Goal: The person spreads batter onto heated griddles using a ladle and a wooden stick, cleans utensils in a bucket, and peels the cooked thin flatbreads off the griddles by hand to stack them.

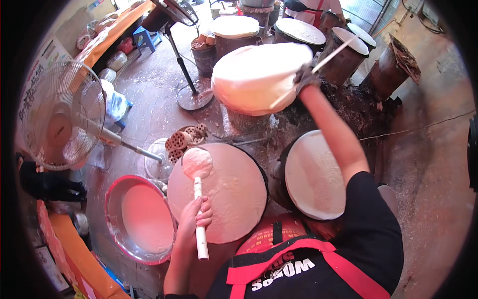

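My left hand [196,215] grips the white tubular handle [201,239] of a ladle. Pale batter coats the ladle's bowl [198,163], which is over a round griddle [220,198] spread with a thin layer of batter. A wide metal basin [112,228] with a red rim stands left of the griddle, holding more batter [145,218]. Farther out, my right hand [307,80] in a dark glove grips a thin pale stick [336,52] at the edge of a large round white sheet [257,74]. Whether the fingers also pinch the sheet cannot be seen.
Another griddle [315,179] bears a whitish sheet on my right. Perforated coal briquettes [181,140] lie beyond the near griddle. Two pedestal fans [61,116] stand at left. Several drum stoves [235,37] line the back, near another person [313,9]. A cord [414,129] crosses at right.
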`<control>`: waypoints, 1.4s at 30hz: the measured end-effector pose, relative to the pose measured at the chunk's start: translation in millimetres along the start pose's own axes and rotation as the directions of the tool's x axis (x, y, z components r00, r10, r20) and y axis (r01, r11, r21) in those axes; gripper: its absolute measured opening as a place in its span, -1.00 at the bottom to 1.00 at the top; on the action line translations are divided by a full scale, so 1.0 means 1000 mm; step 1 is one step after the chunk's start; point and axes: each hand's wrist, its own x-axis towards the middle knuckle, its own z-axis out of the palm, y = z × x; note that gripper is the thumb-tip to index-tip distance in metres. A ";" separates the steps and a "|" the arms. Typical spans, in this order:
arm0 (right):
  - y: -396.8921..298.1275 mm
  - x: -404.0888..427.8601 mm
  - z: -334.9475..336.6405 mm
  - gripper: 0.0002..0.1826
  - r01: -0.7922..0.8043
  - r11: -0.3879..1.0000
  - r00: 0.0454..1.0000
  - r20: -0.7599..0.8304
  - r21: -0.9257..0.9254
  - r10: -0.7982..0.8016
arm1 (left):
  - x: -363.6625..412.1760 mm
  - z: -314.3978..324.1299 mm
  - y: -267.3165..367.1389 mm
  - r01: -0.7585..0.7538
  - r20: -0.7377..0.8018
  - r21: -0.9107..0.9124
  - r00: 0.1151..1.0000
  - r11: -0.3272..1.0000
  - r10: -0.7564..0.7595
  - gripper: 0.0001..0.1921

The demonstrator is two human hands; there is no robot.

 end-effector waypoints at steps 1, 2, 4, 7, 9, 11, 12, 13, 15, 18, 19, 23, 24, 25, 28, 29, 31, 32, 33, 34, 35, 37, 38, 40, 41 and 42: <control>0.045 0.018 -0.010 -0.74 -0.015 0.998 0.999 -0.049 0.063 0.018 | 0.002 0.000 0.020 -0.011 -0.012 0.004 1.000 1.000 0.011 -0.80; 0.075 0.009 0.001 -0.79 -0.148 0.962 0.963 -0.189 0.228 0.193 | 0.004 -0.005 0.028 -0.022 -0.024 -0.028 0.999 0.999 0.021 -0.79; 0.129 0.009 -0.005 -0.70 -0.251 0.911 0.787 -0.617 -0.328 -0.005 | 0.009 -0.005 0.038 -0.019 -0.027 -0.026 0.999 0.999 0.018 -0.79; 0.141 -0.014 -0.002 -0.51 -0.390 0.785 0.743 -0.668 -0.481 -0.040 | 0.014 -0.003 0.047 -0.021 -0.035 -0.004 0.999 1.000 0.021 -0.78; 0.155 0.008 -0.018 -0.52 -0.302 0.840 0.718 -0.688 -0.451 -0.111 | 0.019 0.003 0.047 -0.032 -0.042 0.069 0.998 0.997 0.035 -0.79; 0.140 -0.004 -0.016 -0.53 -0.250 0.792 0.768 -0.612 -0.557 -0.188 | 0.014 0.010 0.036 -0.041 -0.050 0.116 0.998 0.992 0.047 -0.79; 0.137 0.006 -0.034 -0.55 -0.142 0.821 0.788 -0.565 -0.553 -0.244 | 0.013 0.019 0.030 -0.041 -0.036 0.167 0.998 0.985 0.047 -0.79; 0.131 0.003 -0.047 -0.55 -0.139 0.831 0.782 -0.574 -0.538 -0.241 | 0.011 0.026 0.022 -0.041 -0.029 0.185 0.998 0.982 0.047 -0.79; 0.115 -0.010 -0.084 -0.65 0.011 0.696 0.679 -0.506 -0.718 -0.532 | 0.008 0.043 0.000 0.009 -0.021 0.317 1.000 0.948 -0.003 -0.80; 0.058 -0.119 -0.163 -0.68 -0.065 0.997 0.989 -0.138 -0.039 0.059 | -0.002 0.056 -0.046 0.075 -0.034 0.441 0.997 0.894 -0.067 -0.83; 0.035 -0.156 -0.217 -0.66 -0.201 0.943 0.979 -0.099 -0.267 0.180 | -0.007 0.069 -0.067 0.066 -0.027 0.462 0.998 0.884 -0.060 -0.83; -0.003 -0.331 -0.472 -0.61 0.273 0.682 0.962 0.188 -0.678 -0.199 | -0.016 0.128 -0.172 0.183 0.028 0.715 0.957 0.674 -0.289 -0.87; -0.023 -0.390 -0.509 -0.59 0.193 0.728 0.980 0.093 -0.658 -0.177 | -0.021 0.143 -0.204 0.184 0.025 0.754 0.952 0.631 -0.306 -0.87; -0.060 -0.454 -0.536 -0.56 0.105 0.769 0.988 -0.022 -0.630 -0.153 | -0.026 0.159 -0.234 0.192 0.020 0.795 0.940 0.576 -0.342 -0.87; -0.149 -0.584 -0.617 -0.53 0.137 0.452 0.978 0.048 -0.881 -0.203 | -0.036 0.224 -0.341 -0.135 0.191 0.975 0.913 0.176 -0.360 -0.69; -0.166 -0.609 -0.632 -0.53 0.088 0.470 0.975 -0.020 -0.878 -0.222 | -0.044 0.246 -0.375 -0.306 0.302 0.950 0.866 0.055 -0.398 -0.64; -0.199 -0.625 -0.644 -0.51 0.493 -0.051 0.757 0.457 -0.869 -0.467 | -0.035 0.275 -0.445 -0.667 0.563 0.637 0.745 -0.385 -0.359 -0.60; -0.207 -0.634 -0.652 -0.50 0.430 -0.136 0.778 0.443 -0.892 -0.446 | -0.032 0.289 -0.476 -0.775 0.653 0.402 0.615 -0.487 -0.441 -0.63; -0.216 -0.645 -0.661 -0.49 0.369 -0.223 0.800 0.431 -0.902 -0.418 | -0.023 0.292 -0.506 -0.862 0.783 0.107 0.380 -0.496 -0.492 -0.69; -0.219 -0.658 -0.674 -0.49 0.311 -0.222 0.815 0.380 -0.924 -0.438 | -0.024 0.302 -0.539 -0.865 0.752 0.146 0.412 -0.480 -0.514 -0.71; -0.219 -0.668 -0.687 -0.49 0.209 -0.132 0.851 0.247 -0.969 -0.464 | -0.025 0.310 -0.570 -0.862 0.718 0.187 0.448 -0.472 -0.533 -0.73; -0.204 -0.689 -0.708 -0.47 0.083 -0.010 0.867 0.077 -0.997 -0.492 | -0.023 0.310 -0.609 -0.891 0.726 0.124 0.382 -0.437 -0.572 -0.76; -0.196 -0.700 -0.720 -0.47 -0.068 0.197 0.899 -0.146 -0.978 -0.413 | -0.025 0.308 -0.626 -0.890 0.706 0.175 0.412 -0.421 -0.576 -0.76; -0.153 -0.716 -0.752 -0.46 -0.154 0.405 0.874 -0.315 -0.901 -0.369 | -0.016 0.293 -0.654 -0.893 0.730 0.220 0.418 -0.393 -0.541 -0.76; -0.136 -0.724 -0.762 -0.45 -0.206 0.723 0.881 -0.447 -0.659 -0.156 | -0.004 0.280 -0.671 -0.922 0.757 0.267 0.381 -0.282 -0.530 -0.79; -0.118 -0.730 -0.772 -0.44 -0.266 0.913 0.873 -0.479 -0.309 0.092 | 0.007 0.267 -0.692 -0.889 0.737 0.360 0.457 -0.282 -0.498 -0.78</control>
